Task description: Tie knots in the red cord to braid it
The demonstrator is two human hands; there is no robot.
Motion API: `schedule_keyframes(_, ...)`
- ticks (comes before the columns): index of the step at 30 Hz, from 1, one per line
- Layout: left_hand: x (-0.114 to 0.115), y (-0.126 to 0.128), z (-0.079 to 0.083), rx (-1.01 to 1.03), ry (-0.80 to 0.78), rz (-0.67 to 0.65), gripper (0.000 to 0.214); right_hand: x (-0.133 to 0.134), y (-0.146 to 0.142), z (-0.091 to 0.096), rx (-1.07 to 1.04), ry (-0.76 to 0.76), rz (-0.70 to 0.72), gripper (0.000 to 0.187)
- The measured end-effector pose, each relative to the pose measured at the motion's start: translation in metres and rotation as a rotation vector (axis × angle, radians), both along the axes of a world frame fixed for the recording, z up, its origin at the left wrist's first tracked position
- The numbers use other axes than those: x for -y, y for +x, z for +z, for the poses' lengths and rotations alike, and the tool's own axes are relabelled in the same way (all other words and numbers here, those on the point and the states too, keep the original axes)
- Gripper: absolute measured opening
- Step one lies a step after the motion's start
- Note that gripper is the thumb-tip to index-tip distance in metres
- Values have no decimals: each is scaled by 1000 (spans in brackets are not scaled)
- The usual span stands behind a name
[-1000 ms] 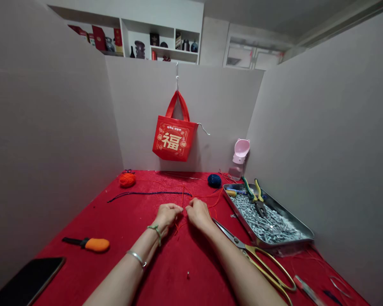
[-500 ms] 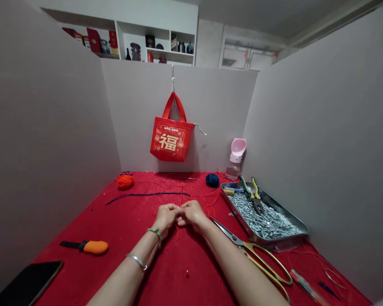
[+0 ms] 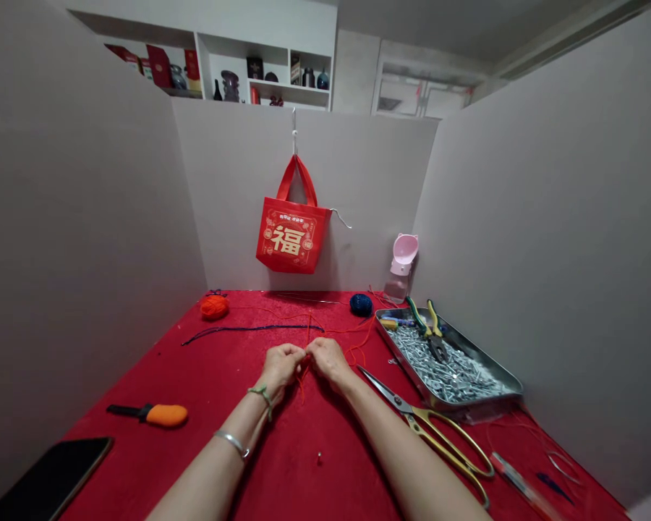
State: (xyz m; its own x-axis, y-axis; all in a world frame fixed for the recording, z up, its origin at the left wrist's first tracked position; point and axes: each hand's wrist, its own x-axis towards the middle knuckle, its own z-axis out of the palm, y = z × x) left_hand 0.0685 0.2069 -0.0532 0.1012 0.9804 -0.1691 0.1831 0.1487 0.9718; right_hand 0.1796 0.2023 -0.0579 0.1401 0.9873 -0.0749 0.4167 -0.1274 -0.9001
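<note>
My left hand (image 3: 282, 366) and my right hand (image 3: 328, 359) are close together over the middle of the red cloth, fingertips pinched on a thin red cord (image 3: 309, 325). The cord runs up and away from my fingers, and its loose ends hang below them. How the cord is looped between the fingertips is too small to make out. A braided dark blue cord (image 3: 254, 328) lies just beyond my hands. More red cord (image 3: 358, 352) lies in loose loops to the right of my right hand.
Gold-handled scissors (image 3: 412, 416) lie beside my right forearm. Behind them is a metal tray (image 3: 513, 389) of screws with pliers (image 3: 434, 336) on top. An orange-handled tool (image 3: 166, 414) and a phone (image 3: 48, 477) lie left. Orange yarn (image 3: 215, 307) and navy yarn (image 3: 361, 305) sit at the back.
The fingertips of my two hands have drawn slightly apart, and more red cord shows hanging below them. The fingers remain pinched. The other things lie as before, apart from a slight camera shift.
</note>
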Motion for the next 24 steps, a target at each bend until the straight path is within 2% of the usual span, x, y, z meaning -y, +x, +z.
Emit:
schedule_keyframes(5, 4, -2, -3, 4, 78, -18, 15, 3, -2, -2, -118, -35, 24, 17)
schedule_keyframes(9, 5, -2, -5, 3, 112, -29, 17, 6, -1, -4, -297, -71, 44, 9)
schedule_keyframes(12, 3, -4, -6, -2, 115, -72, 21, 9, 1, -2, -467, -75, 90, 3)
schedule_keyframes(15, -1, -8, -10, -9, 155, -144, 22, 11, 3, 1, -591, -88, 132, 6)
schedule_keyframes(18, -5, -14, -14, -106, 314, -204, 18, 11, 3, 2, -681, -111, 150, 10)
schedule_keyframes(24, 2, -21, -5, -573, 712, -345, 21, 7, 0, -4, -740, -142, 69, 19)
